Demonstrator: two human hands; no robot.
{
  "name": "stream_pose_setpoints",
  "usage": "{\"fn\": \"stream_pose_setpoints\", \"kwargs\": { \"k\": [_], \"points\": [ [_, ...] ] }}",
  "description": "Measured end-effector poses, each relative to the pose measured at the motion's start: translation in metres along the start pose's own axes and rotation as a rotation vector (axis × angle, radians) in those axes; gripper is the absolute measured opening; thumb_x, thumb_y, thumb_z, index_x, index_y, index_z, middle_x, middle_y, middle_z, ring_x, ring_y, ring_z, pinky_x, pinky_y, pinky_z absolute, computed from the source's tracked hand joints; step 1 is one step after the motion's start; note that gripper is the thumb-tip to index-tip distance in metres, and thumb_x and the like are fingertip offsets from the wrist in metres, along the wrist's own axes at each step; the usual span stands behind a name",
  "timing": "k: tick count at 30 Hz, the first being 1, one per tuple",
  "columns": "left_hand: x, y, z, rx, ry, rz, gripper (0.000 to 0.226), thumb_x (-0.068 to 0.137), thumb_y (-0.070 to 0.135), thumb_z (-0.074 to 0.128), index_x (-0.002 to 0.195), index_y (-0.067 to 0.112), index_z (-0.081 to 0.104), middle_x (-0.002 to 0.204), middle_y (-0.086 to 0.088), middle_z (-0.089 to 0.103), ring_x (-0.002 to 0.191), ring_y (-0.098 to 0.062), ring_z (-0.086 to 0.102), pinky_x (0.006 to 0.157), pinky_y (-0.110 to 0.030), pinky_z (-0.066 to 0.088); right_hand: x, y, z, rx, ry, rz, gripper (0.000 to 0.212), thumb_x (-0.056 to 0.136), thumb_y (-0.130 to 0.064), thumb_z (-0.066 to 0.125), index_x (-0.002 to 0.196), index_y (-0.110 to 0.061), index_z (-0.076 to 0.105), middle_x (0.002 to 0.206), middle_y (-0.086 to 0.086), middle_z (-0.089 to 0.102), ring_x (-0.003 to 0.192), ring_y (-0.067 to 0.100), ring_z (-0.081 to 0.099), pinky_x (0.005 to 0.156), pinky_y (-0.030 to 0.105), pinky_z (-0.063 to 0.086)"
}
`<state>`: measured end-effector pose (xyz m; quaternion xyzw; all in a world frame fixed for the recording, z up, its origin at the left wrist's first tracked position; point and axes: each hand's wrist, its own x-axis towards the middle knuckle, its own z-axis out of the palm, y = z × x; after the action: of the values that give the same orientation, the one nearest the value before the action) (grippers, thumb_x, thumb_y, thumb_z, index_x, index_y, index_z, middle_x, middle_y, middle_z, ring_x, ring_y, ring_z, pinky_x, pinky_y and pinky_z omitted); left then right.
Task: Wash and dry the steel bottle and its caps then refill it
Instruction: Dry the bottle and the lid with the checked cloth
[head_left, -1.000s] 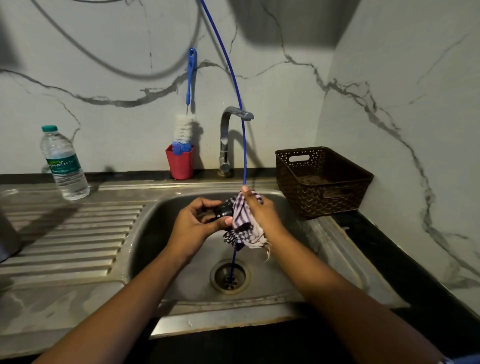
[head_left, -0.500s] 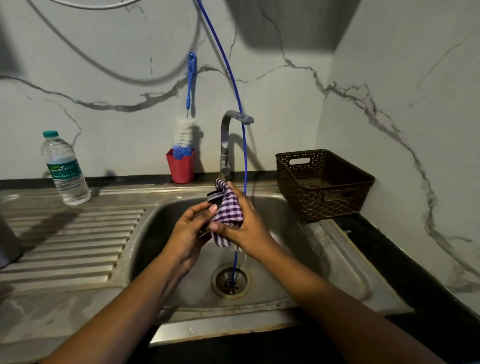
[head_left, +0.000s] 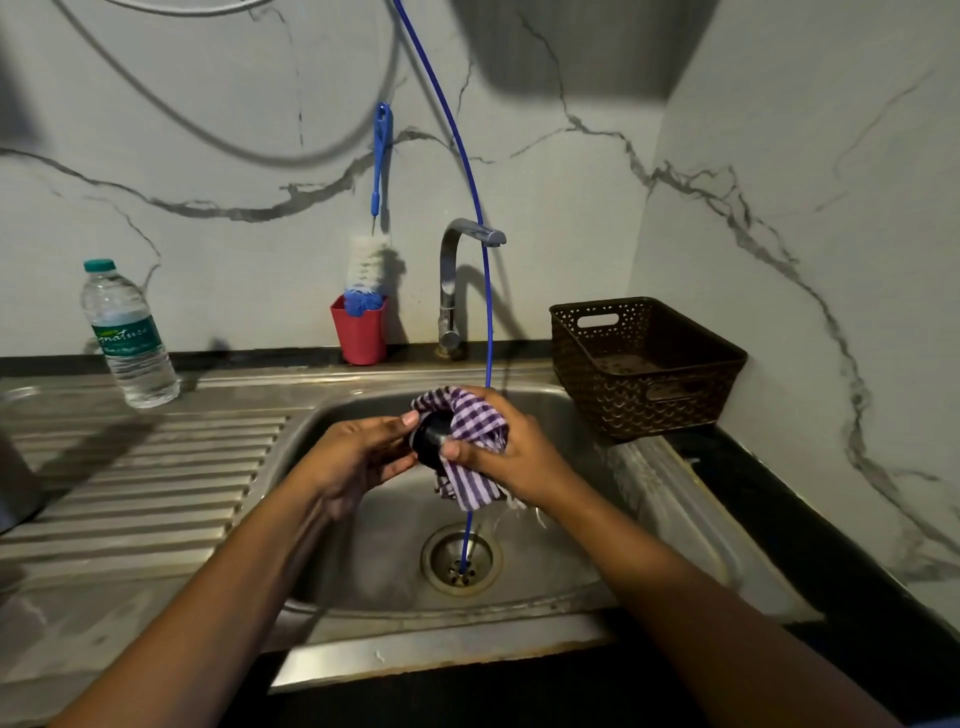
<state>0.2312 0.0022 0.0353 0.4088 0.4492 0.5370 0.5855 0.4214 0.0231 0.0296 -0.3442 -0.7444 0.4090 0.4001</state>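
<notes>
Over the sink (head_left: 561, 551), so drips fall into the basin, the left hand (head_left: 358, 457) pinches one black cap (head_left: 428, 441) while the right hand (head_left: 511, 457) grips one checked cloth (head_left: 470, 415) wrapped round it (drying, I judge). Behind stand one plastic bottle (head_left: 130, 338), one basket (head_left: 649, 400), and one brush (head_left: 370, 265) in one red cup (head_left: 359, 335).

Over the stainless steel sink basin (head_left: 561, 525), the left hand (head_left: 358, 457) grips a small black round cap (head_left: 430, 442). The right hand (head_left: 524, 454) holds a purple-and-white checked cloth (head_left: 470, 418) wrapped over the cap's far side. A thin blue hose (head_left: 470, 171) hangs down behind the hands into the round metal drain (head_left: 441, 551). A clear plastic water bottle (head_left: 130, 338) stands at the left beside the ribbed steel draining board (head_left: 156, 467). A brown perforated plastic basket (head_left: 649, 364) sits at the right.
</notes>
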Motion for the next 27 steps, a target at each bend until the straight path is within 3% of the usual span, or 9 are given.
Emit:
{"fn": "stream_pose_setpoints", "kwargs": {
  "k": [2,5,10,15,18,23,27],
  "points": [
    [-0.001,-0.001,0.001,-0.079,0.015,-0.005,0.019,0.086,0.009,0.059,0.076,0.011,0.075,0.072,0.000,0.073,0.065,-0.006,0.069,0.057,-0.016,0.054,0.004,0.005,0.008,0.186,0.111,0.076,0.048,0.077,-0.034,0.074,0.119,-0.026,0.053,0.112,0.000,0.066,0.102,0.014,0.064,0.090,0.032,0.053],
    [-0.003,-0.004,0.007,-0.074,0.019,0.024,0.012,0.085,0.007,0.059,0.085,0.010,0.071,0.075,-0.002,0.074,0.068,-0.008,0.071,0.058,-0.016,0.054,0.007,0.009,0.007,0.245,0.185,0.113,0.067,0.070,-0.044,0.072,0.129,-0.020,0.050,0.118,0.005,0.064,0.106,0.019,0.064,0.095,0.045,0.050],
    [-0.004,0.000,0.008,-0.163,0.047,0.024,0.010,0.089,0.012,0.058,0.089,0.007,0.067,0.073,-0.003,0.073,0.064,-0.010,0.070,0.060,-0.018,0.056,0.002,0.006,0.006,-0.217,0.119,-0.250,0.066,0.079,-0.033,0.071,0.137,-0.018,0.043,0.127,0.004,0.051,0.115,0.009,0.052,0.097,0.018,0.043],
    [-0.005,0.000,0.009,-0.179,0.067,0.050,0.011,0.089,0.011,0.058,0.092,0.005,0.066,0.073,-0.006,0.073,0.065,-0.013,0.071,0.064,-0.018,0.057,0.007,0.008,0.006,0.048,0.266,-0.130,0.051,0.070,-0.029,0.078,0.117,-0.023,0.059,0.112,0.007,0.063,0.104,0.015,0.062,0.088,0.030,0.052],
    [-0.004,0.000,0.009,-0.193,0.083,0.052,0.013,0.087,0.013,0.060,0.094,0.005,0.066,0.074,-0.006,0.073,0.066,-0.014,0.071,0.065,-0.019,0.058,0.008,0.008,-0.003,0.186,0.298,-0.066,0.039,0.071,-0.008,0.079,0.105,-0.019,0.064,0.098,0.002,0.070,0.090,0.009,0.067,0.077,0.024,0.054],
    [-0.006,-0.003,0.009,-0.150,0.042,0.039,0.016,0.087,0.017,0.060,0.096,0.007,0.066,0.078,-0.006,0.074,0.069,-0.013,0.071,0.071,-0.020,0.056,0.006,0.004,-0.014,-0.086,0.316,-0.194,0.031,0.074,-0.011,0.077,0.103,-0.012,0.066,0.094,0.009,0.067,0.087,0.018,0.065,0.077,0.028,0.055],
    [-0.008,0.000,0.008,-0.139,0.032,0.008,0.014,0.085,0.018,0.060,0.094,0.009,0.066,0.075,-0.004,0.074,0.066,-0.012,0.071,0.064,-0.017,0.057,0.006,0.002,-0.012,-0.320,0.286,-0.252,0.033,0.079,-0.018,0.074,0.108,-0.009,0.063,0.095,0.002,0.063,0.086,0.015,0.062,0.075,0.024,0.052]
  ]
}}
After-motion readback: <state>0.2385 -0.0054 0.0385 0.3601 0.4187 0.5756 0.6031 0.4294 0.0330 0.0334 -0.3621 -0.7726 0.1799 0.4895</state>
